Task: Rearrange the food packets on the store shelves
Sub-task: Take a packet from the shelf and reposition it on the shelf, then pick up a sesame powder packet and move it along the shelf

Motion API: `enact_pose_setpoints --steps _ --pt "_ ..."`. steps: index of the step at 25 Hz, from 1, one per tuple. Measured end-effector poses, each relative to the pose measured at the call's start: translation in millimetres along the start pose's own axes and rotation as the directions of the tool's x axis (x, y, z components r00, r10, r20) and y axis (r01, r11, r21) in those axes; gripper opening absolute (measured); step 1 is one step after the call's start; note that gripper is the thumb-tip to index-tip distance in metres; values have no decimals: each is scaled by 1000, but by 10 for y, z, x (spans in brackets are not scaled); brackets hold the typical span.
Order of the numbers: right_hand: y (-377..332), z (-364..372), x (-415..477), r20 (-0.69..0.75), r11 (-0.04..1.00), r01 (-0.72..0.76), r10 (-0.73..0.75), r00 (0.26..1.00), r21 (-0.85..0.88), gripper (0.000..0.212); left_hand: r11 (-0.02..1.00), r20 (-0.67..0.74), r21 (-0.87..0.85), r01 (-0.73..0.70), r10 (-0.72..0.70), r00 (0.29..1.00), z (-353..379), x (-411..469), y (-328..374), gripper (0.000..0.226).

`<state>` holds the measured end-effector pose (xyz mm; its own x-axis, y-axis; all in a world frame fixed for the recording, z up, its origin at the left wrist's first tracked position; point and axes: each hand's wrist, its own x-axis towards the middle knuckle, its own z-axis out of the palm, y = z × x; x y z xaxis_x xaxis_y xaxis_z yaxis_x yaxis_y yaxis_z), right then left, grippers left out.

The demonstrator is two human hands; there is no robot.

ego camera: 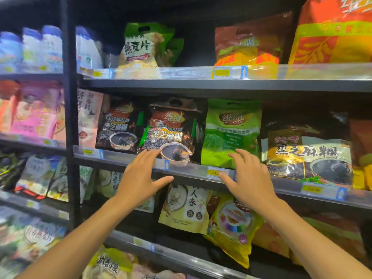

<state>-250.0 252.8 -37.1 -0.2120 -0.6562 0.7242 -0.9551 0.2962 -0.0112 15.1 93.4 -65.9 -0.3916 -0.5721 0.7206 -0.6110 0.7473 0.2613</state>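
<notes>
On the middle shelf stand several food packets. A dark brown sesame-paste packet with a bowl picture stands in the centre, and a green soybean milk powder packet is to its right. My left hand reaches up with spread fingers, its fingertips at the lower left corner of the brown packet. My right hand is spread too, its fingertips at the bottom of the green packet. Neither hand grips anything.
Another dark sesame packet stands to the left and a black-and-gold one to the right. The upper shelf holds an oat packet and red-orange packets. Yellow packets lean on the shelf below. A black upright post divides the bays.
</notes>
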Motion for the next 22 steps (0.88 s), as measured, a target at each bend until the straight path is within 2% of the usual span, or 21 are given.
enact_pose_setpoints --steps 3,7,13,18,22 --pt "-197 46 49 19 999 10 -10 1000 50 73 997 0 -36 69 -69 998 -111 59 -165 94" --pt "-471 71 217 59 973 -32 19 998 227 79 987 36 -98 124 -121 992 -199 276 -390 97" --pt "-951 227 574 188 952 -147 97 977 268 93 934 169 -267 236 -196 966 -226 865 -896 112" --pt "-1221 410 971 332 912 -309 214 919 269 106 904 283 -333 268 -175 943 -233 1408 -1202 116" --pt "-1257 595 1287 450 854 -457 316 835 248 125 865 449 -379 330 -140 883 -186 1725 -1316 124"
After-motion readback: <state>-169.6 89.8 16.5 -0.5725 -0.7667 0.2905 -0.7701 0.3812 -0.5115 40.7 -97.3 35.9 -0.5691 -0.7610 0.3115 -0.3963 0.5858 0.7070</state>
